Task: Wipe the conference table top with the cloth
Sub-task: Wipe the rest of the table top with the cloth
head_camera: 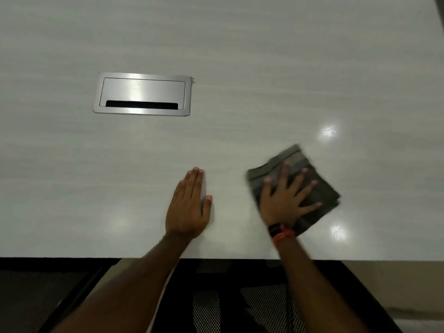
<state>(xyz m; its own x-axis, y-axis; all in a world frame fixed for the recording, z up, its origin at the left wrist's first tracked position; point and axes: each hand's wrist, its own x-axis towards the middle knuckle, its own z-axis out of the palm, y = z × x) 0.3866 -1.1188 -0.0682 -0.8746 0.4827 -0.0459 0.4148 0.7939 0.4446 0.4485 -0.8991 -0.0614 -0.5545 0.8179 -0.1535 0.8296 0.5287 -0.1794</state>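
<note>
Pale table [240, 68]; left hand [188, 209] flat; right hand [284, 203] splayed on blurred, perhaps folded cloth [323, 192].

Glare spots on glossy table [240, 56]; cloth [327, 193] motion-blurred.

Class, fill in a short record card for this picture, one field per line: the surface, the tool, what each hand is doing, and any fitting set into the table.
surface: pale conference table top, glossy, with light glints
tool: folded grey cloth, lying flat on the table, blurred
right hand: fingers spread, pressing down on the cloth
left hand: flat on the bare table, fingers straight and together, holding nothing
wrist: dark and orange band on the right wrist
fitting: silver cable hatch set into the table, lid closed, far left of the hands
</note>
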